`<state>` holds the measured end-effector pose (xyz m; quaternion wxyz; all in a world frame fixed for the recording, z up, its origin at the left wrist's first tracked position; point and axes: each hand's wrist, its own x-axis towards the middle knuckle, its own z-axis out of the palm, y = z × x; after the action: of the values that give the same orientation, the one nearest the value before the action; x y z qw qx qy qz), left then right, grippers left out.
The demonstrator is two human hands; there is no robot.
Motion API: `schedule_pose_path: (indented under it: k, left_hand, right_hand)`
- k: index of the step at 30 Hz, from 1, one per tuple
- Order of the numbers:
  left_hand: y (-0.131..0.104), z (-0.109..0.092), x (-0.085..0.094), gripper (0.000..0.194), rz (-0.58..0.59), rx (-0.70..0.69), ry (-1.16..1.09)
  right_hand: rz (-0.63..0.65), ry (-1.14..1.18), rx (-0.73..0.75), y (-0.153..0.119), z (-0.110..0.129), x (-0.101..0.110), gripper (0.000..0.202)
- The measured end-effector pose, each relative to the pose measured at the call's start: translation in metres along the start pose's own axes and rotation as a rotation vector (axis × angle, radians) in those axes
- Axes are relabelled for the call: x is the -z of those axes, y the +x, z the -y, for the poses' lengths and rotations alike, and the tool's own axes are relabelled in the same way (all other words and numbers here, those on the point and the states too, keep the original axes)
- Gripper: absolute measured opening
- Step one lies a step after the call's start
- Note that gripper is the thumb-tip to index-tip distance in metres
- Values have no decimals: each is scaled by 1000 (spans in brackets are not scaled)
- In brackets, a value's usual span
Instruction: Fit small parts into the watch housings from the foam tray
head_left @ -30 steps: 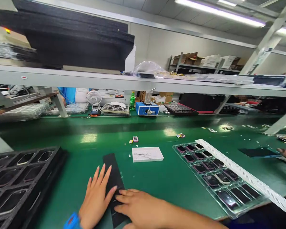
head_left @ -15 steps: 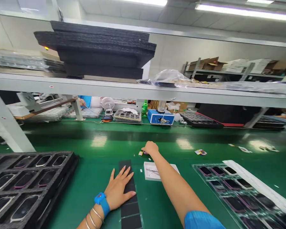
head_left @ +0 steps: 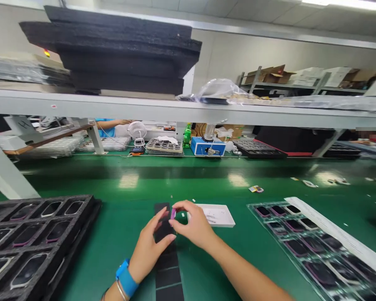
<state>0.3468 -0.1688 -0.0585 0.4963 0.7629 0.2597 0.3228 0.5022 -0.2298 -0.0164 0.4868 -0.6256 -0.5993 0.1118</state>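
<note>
Right fingers [head_left: 184,205] are pinching a purple piece [head_left: 173,213] edgewise; left fingers [head_left: 166,242], empty, are gaping beside it, desk [head_left: 113,234] stretching left of them.

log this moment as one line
right hand: holds purple piece | left hand: open near it | black strip: on green table

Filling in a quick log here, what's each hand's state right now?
Left hand: open, curved, by the segmented black strip.
Right hand: pinching a small purple piece.
</note>
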Motion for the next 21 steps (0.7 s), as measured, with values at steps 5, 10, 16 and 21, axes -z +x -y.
schedule_pose_path:
  k: [5, 10, 16, 21]
  left_hand:
    - [-6, -12, -1, 50, 127, 219, -382]
    - [-10, -24, 7, 51, 116, 378, -723]
    - [-14, -29, 8, 51, 39, 419, -808]
    - [-15, -33, 5, 49, 33, 383, -759]
  right_hand:
    - [-38, 212, -84, -41, 11, -7, 30]
    - [-77, 284, 1, -43, 4, 5, 11]
    - [-24, 288, 69, -48, 10, -1, 9]
    - [-36, 289, 82, -54, 10, -8, 9]
